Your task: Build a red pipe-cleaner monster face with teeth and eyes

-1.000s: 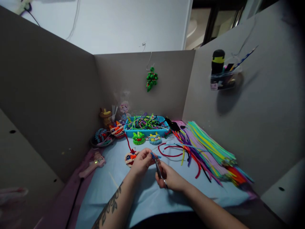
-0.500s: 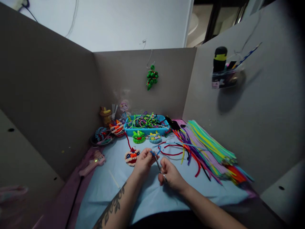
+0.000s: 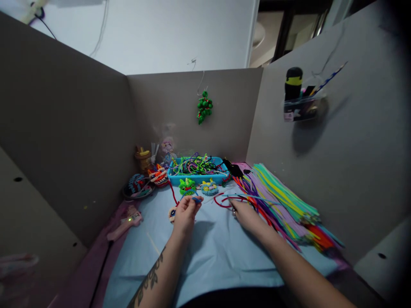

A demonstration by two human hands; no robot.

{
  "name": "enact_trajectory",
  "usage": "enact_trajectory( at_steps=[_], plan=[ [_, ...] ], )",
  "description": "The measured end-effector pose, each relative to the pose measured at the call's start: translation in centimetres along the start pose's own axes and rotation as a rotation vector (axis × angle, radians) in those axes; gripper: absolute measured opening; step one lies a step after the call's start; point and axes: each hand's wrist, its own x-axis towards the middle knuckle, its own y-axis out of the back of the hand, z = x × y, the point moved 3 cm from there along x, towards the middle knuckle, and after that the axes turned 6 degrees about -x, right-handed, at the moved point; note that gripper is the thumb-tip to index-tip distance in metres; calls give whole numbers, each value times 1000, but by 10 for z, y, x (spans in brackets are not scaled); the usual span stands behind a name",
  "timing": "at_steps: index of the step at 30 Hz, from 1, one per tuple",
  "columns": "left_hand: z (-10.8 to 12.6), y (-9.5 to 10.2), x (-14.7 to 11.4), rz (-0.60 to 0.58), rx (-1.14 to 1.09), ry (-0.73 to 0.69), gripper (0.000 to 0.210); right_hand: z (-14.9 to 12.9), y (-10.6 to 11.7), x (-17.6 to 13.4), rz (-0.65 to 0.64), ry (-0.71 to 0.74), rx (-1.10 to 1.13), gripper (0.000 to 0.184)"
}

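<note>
My left hand (image 3: 185, 212) pinches a short blue pipe cleaner piece (image 3: 196, 199) above the light blue mat (image 3: 218, 252). A round orange and white pipe cleaner figure (image 3: 172, 214) lies half hidden behind that hand. My right hand (image 3: 245, 216) lies palm down to the right, with its fingertips at a red pipe cleaner loop (image 3: 221, 203) and the edge of the colourful pipe cleaner pile (image 3: 282, 201). The scissors do not show, and I cannot tell whether the right hand holds anything.
A green figure (image 3: 187, 187) and a blue figure (image 3: 209, 187) sit before a blue tray (image 3: 221, 176) of tangled pipe cleaners. A pink glue gun (image 3: 123, 224) lies at the left, a dark dish (image 3: 136, 189) behind it. Cardboard walls enclose three sides; a green ornament (image 3: 204, 107) hangs at the back.
My right hand left the spot beside my left hand and moved right and forward to the pipe cleaners; the scissors it held are out of sight. My left hand shifted slightly forward.
</note>
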Motion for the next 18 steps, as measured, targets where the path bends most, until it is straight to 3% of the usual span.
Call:
enact_trajectory(
  at_steps=[3, 5, 9, 12, 16, 18],
  plan=[
    [-6, -3, -3, -10, 36, 96, 39, 13, 11, 13, 71, -50, -105, 38],
    [-10, -6, -6, -44, 33, 155, 37, 0, 16, 12, 146, -4, -48, 38],
    [-14, -10, -10, -188, -44, 276, 30, -57, 13, 3, 183, 371, 292, 44],
    [-13, -9, -11, -235, -88, 312, 25, -78, 7, 3, 278, 478, 323, 27],
    [-12, -5, -10, -220, -48, 335, 27, -63, -3, 14, 317, 502, 279, 22],
    [-13, -2, -8, -158, 22, 298, 30, -47, -2, 19, 368, 389, 229, 23]
  ],
)
